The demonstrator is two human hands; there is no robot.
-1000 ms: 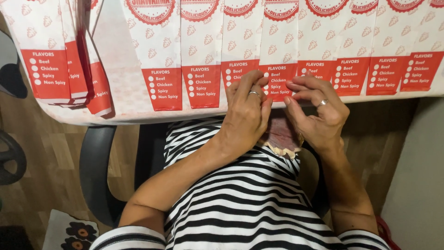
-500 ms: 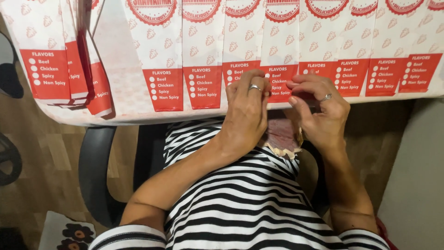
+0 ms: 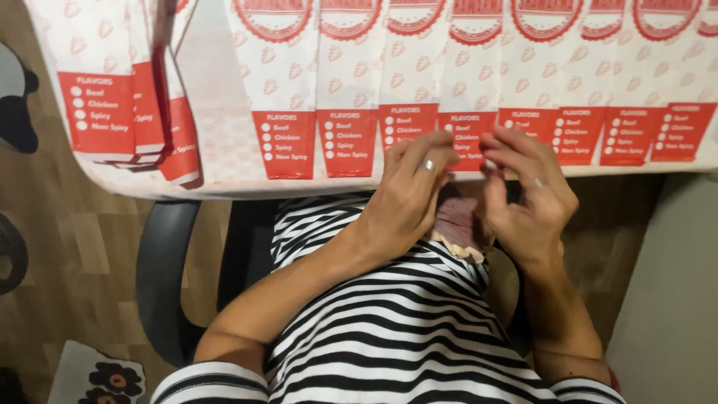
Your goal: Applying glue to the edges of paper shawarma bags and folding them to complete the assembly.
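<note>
A row of flat white paper sleeves (image 3: 348, 112) with red panels lies overlapping along the table's near edge. My left hand (image 3: 407, 198), with a ring on one finger, curls over a small bundle of red and white paper sleeves (image 3: 456, 224) held just below the table edge above my lap. My right hand (image 3: 527, 198), also ringed, grips the bundle's other side. Its fingertips reach the lower edge of one sleeve (image 3: 467, 138) in the row. Most of the bundle is hidden by my hands.
A stack of the same sleeves (image 3: 112, 97) lies at the table's left end, partly over the edge. I sit in a black chair (image 3: 161, 277) in a striped shirt. Wooden floor (image 3: 67, 247) shows at left, with a flowered mat (image 3: 97, 374) at bottom left.
Both hands stay at the table edge. Their fingers have shifted slightly on the bundle, the right fingertips spreading a little higher over the sleeve's edge.
</note>
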